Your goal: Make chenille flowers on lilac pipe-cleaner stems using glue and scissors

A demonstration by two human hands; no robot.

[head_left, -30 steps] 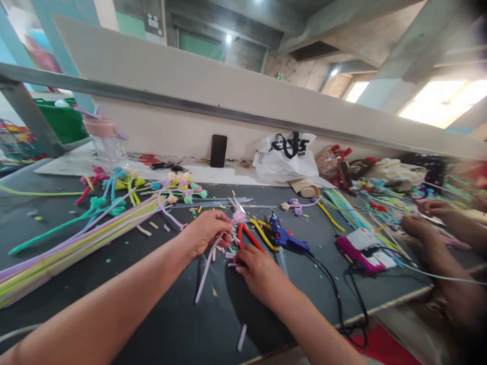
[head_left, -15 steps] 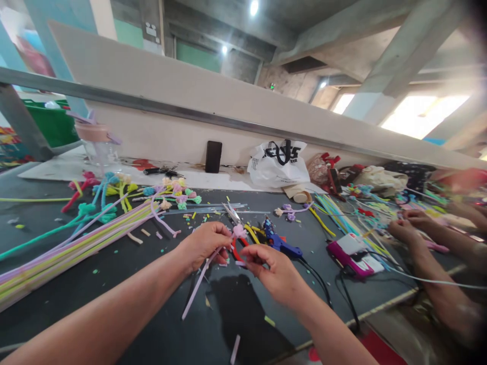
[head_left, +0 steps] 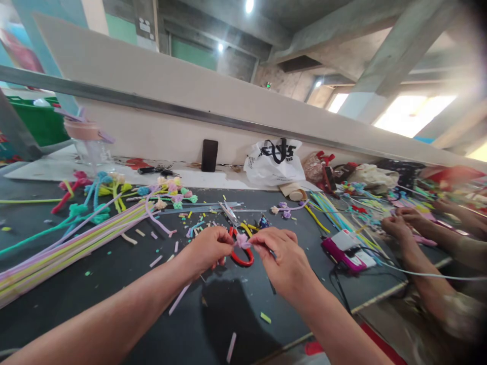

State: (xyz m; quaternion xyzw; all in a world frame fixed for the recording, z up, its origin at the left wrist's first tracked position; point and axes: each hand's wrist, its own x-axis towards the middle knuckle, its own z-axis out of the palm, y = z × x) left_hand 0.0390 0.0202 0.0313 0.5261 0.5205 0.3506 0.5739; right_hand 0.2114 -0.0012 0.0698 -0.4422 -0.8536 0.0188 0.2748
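Between my hands is a small pale-pink pipe-cleaner flower [head_left: 242, 241], raised above the table. My left hand [head_left: 213, 248] is closed in a pinch on its left side, and a lilac pipe-cleaner stem [head_left: 178, 300] shows below that hand. With thumb and finger together, my right hand [head_left: 283, 258] pinches the flower's right edge. Scissors with red handles [head_left: 242, 262] lie just behind and below the flower, blades pointing away. A blue glue gun [head_left: 264, 221] is mostly hidden behind my right hand.
Long pipe cleaners [head_left: 87, 243] lie in a bundle at left, finished flowers [head_left: 177, 192] beyond. A phone [head_left: 209, 155] and white bag [head_left: 273, 162] stand at the back. A magenta-and-white power strip [head_left: 348, 252] with cables sits right, near a co-worker's hands [head_left: 399, 223]. Cut scraps litter the table.
My right hand has moved up to the flower and now pinches it; before, it was apart, below and right. The lilac stem beneath my left hand shows less. The view has shifted slightly.
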